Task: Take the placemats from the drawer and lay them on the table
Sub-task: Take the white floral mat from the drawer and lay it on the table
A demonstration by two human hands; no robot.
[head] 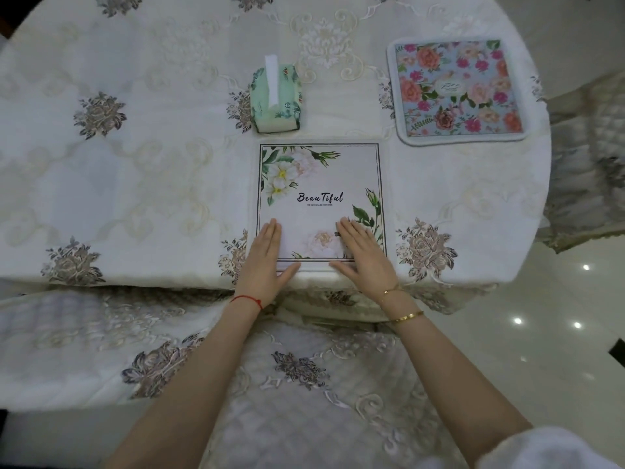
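1. Left hand (265,253) and right hand (360,253) are pressing flat, fingers straight, on the near edge of the white square floral placemat (321,184).
2. Placemat is lying at the near table edge, extending away from both hands equally.
3. Blue floral placemat (458,89) is lying far right.

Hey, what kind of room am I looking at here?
Most likely a home dining area. A round table under an embroidered floral cloth holds two placemats, one white and one flowered, plus a tissue pack. A quilted chair cover shows at the right, over glossy floor tiles.
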